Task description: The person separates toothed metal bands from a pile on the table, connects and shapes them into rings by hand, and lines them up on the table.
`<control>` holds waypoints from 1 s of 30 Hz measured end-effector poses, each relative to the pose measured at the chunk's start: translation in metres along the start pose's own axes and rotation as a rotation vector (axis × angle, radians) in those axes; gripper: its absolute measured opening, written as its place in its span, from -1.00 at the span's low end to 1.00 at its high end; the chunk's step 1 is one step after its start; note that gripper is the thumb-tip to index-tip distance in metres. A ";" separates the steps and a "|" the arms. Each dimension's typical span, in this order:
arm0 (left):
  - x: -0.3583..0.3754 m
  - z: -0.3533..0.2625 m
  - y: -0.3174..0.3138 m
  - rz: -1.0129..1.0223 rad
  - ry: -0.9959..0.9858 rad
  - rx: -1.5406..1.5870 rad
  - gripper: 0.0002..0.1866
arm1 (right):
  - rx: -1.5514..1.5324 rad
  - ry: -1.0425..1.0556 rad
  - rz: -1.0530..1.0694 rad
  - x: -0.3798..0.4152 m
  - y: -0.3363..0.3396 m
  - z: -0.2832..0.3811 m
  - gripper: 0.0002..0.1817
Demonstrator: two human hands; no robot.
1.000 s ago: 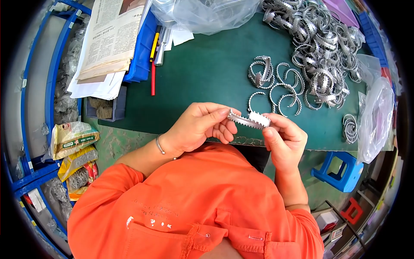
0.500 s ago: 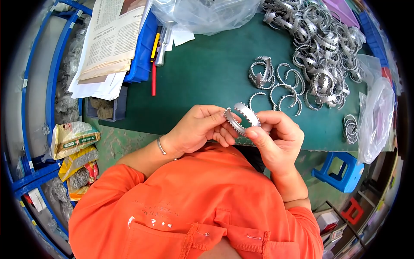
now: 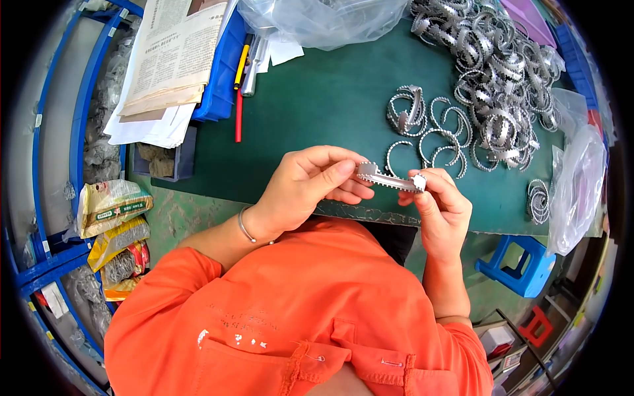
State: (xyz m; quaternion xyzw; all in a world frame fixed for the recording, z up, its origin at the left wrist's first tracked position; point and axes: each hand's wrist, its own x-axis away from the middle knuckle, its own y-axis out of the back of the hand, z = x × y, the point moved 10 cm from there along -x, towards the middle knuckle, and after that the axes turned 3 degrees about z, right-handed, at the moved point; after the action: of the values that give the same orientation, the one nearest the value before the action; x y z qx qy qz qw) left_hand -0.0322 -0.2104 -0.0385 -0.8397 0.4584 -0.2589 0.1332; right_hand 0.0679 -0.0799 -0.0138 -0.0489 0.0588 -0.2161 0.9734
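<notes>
A silver toothed metal ring piece (image 3: 391,180) is held between both hands, above the front edge of the green table. My left hand (image 3: 316,179) pinches its left end between thumb and fingers. At its right end, my right hand (image 3: 441,201) grips it with thumb and index finger. The piece is seen nearly edge-on, curving between the hands. Beyond my right hand lie several loose toothed rings (image 3: 441,146) and a small cluster of rings (image 3: 407,111). A large heap of similar rings (image 3: 498,79) is at the back right.
The green table (image 3: 304,105) bears a blue tray (image 3: 221,82) with newspapers (image 3: 173,56), pens (image 3: 242,66), clear plastic bags (image 3: 323,20) and a ring stack (image 3: 537,201). A blue stool (image 3: 518,267) stands below right; blue shelving (image 3: 79,99) is at the left.
The ring piece has turned from an open loop view to nearly edge-on. My hands have moved slightly apart, with my left hand higher and my right hand a little further right.
</notes>
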 end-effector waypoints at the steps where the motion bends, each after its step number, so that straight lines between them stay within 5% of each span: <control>1: 0.001 -0.002 0.000 -0.004 -0.018 -0.027 -0.75 | -0.027 0.001 0.002 0.000 0.000 -0.001 -0.77; 6: 0.005 -0.013 -0.002 0.014 -0.111 -0.148 -0.81 | -0.114 -0.032 -0.009 0.001 -0.003 -0.008 -0.76; 11: 0.005 -0.023 -0.028 0.266 -0.384 -0.512 -0.83 | -0.311 -0.495 0.164 0.016 -0.026 -0.052 -0.75; 13: 0.007 0.008 -0.038 0.403 0.088 -0.134 -0.81 | -0.353 -0.566 0.297 0.024 -0.040 -0.058 -0.70; 15: 0.006 0.006 -0.042 0.430 0.105 -0.013 -0.82 | -0.126 -0.602 0.433 0.030 -0.048 -0.056 -0.68; 21: -0.031 -0.134 -0.024 0.009 -0.671 -0.420 -0.82 | 0.024 -0.268 0.060 0.010 -0.009 -0.028 -0.76; 25: -0.073 -0.176 0.019 -0.154 -0.755 -0.068 -0.77 | 0.139 -0.210 -0.066 0.014 0.013 -0.016 -0.83; 28: -0.069 -0.169 0.029 -0.318 -0.760 -0.045 -0.73 | 0.470 0.002 -0.134 0.012 0.022 0.005 -0.97; 30: -0.062 -0.151 0.014 -0.293 -0.726 -0.226 -0.73 | 0.668 0.157 -0.120 0.009 0.015 0.017 -0.88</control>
State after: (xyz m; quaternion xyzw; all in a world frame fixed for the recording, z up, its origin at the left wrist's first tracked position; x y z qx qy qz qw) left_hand -0.1542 -0.1641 0.0614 -0.9423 0.2825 0.0902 0.1551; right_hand 0.0844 -0.0694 0.0005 0.2856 0.0565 -0.2832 0.9138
